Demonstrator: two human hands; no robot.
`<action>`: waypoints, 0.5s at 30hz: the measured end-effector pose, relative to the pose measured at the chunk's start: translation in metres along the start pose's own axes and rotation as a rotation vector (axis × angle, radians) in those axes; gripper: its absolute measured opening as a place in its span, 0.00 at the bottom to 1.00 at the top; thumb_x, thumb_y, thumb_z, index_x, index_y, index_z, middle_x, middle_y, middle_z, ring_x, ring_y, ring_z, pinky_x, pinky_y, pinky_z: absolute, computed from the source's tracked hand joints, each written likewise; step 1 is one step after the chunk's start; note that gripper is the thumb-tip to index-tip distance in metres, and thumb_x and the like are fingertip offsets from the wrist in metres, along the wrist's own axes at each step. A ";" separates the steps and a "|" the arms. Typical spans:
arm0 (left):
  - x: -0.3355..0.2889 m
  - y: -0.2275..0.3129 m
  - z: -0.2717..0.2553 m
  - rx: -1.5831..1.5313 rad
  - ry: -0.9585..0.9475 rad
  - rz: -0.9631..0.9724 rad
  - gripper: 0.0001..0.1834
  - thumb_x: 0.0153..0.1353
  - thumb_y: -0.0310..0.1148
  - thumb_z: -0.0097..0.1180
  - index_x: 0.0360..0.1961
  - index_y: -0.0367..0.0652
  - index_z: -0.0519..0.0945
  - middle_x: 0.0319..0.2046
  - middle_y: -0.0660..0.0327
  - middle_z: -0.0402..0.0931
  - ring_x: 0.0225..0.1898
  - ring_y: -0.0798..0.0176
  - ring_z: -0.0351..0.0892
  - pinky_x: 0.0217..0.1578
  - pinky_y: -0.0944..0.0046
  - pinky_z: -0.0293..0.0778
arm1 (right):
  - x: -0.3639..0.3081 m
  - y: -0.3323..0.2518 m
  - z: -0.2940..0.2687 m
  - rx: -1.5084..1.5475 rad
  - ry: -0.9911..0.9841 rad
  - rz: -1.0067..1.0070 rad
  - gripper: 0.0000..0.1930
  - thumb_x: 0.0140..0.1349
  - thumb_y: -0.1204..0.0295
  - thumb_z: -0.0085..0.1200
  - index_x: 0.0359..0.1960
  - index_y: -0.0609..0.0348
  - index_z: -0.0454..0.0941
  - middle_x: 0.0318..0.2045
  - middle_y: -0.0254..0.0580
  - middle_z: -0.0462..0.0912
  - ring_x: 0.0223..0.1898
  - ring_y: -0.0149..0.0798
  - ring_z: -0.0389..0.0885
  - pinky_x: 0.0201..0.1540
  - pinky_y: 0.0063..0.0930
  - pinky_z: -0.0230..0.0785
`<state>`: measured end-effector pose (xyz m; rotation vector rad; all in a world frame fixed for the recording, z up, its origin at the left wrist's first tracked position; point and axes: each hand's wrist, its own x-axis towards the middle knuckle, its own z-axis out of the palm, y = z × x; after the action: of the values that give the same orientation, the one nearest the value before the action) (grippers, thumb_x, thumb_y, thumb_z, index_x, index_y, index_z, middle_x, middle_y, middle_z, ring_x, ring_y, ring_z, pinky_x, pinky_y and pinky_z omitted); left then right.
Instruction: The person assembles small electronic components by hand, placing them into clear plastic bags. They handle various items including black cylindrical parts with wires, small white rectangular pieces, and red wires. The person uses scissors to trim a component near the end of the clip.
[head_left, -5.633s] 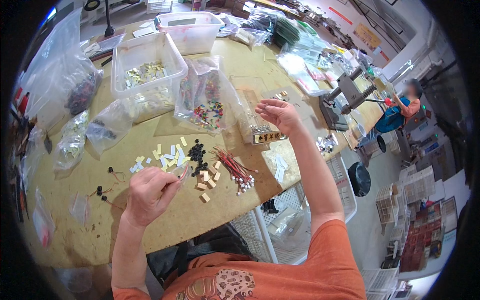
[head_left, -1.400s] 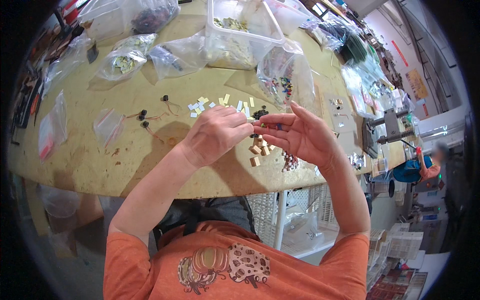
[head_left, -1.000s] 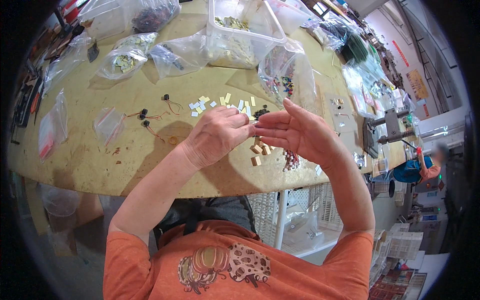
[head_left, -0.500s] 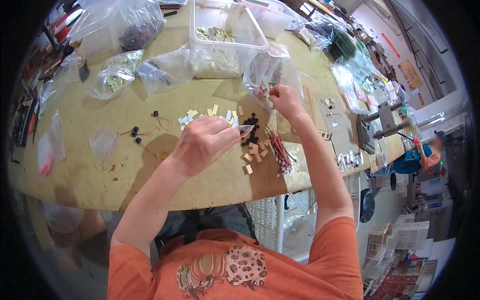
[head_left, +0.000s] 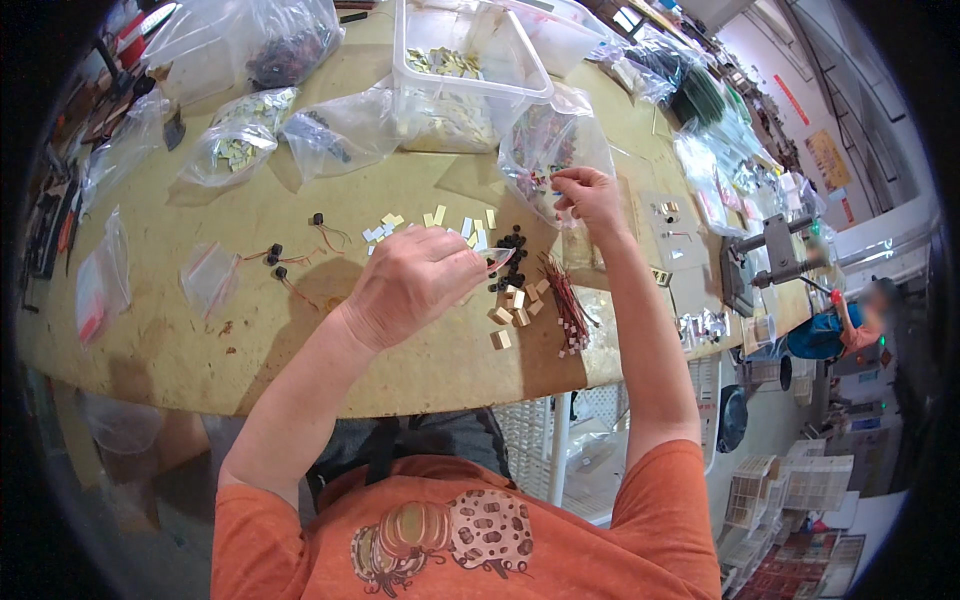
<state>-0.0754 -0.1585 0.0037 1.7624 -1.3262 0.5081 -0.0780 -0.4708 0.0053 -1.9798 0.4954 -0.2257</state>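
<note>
Arching palm-down, L hand [head_left: 415,280] pinches clr baggie [head_left: 501,258], w/ R hand [head_left: 592,200] half-curled by parts bag [head_left: 543,140], hold unclear.

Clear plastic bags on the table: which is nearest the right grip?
The clear plastic bag of small multicoloured pieces: the right grip overlaps it in view; the other bags lie farther.

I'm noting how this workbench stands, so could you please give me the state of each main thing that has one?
Left hand: closed on small clear bag
Small clear bag: held, one end showing
Right hand: fingers bent, grip unclear
Bag of multicoloured parts: partly filled
Plastic tub: lidless, partly filled
Wooden blocks: loosely heaped
Red wires: loosely piled
Black round parts: loosely clustered
Flat plastic bag: lying on table
</note>
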 end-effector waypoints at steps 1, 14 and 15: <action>0.000 0.000 0.000 -0.014 0.005 -0.008 0.07 0.51 0.28 0.69 0.30 0.45 0.82 0.26 0.61 0.78 0.29 0.56 0.79 0.30 0.58 0.74 | -0.005 -0.004 -0.001 0.061 0.018 -0.003 0.07 0.62 0.73 0.61 0.39 0.61 0.85 0.28 0.33 0.85 0.25 0.22 0.79 0.25 0.14 0.63; 0.003 0.003 0.002 -0.200 0.083 -0.052 0.07 0.50 0.29 0.68 0.28 0.44 0.81 0.26 0.60 0.78 0.29 0.55 0.79 0.31 0.58 0.74 | -0.132 -0.064 0.050 0.124 -0.274 -0.328 0.05 0.64 0.75 0.61 0.38 0.62 0.86 0.46 0.41 0.84 0.45 0.29 0.81 0.51 0.27 0.74; 0.003 0.002 0.002 -0.197 0.075 -0.044 0.07 0.50 0.27 0.68 0.29 0.43 0.81 0.26 0.60 0.78 0.29 0.56 0.79 0.31 0.58 0.75 | -0.134 -0.062 0.051 0.067 -0.258 -0.340 0.04 0.64 0.76 0.60 0.38 0.61 0.86 0.46 0.41 0.84 0.46 0.29 0.81 0.51 0.27 0.74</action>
<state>-0.0770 -0.1616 0.0055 1.5917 -1.2389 0.4012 -0.1640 -0.3475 0.0462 -1.9829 -0.0167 -0.1908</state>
